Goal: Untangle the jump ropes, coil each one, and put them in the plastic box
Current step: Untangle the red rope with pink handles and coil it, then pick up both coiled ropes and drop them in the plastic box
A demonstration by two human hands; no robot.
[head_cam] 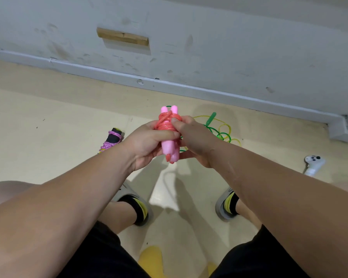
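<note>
1. While the left hand (147,143) curls its fingers round the two smooth, cylindrical handles of the pink jump rope (169,149) at frame centre, the right hand (195,137) pinches its glossy coral cord (167,119), wound tight round them.
2. Three ropes show: this one, a braided purple rope (114,138) bundled left of centre, and a loose green-and-yellow rope (211,118) partly hidden behind the right hand.
3. One white controller (314,163) lies on the floor at right.

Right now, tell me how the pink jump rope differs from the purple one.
The pink jump rope is gripped by the left hand and right hand; the purple jump rope lies on the floor, untouched. The pink one has pink handles and red cord; the purple one shows a black handle and purple cord. Both cords are wound round their handles.
</note>
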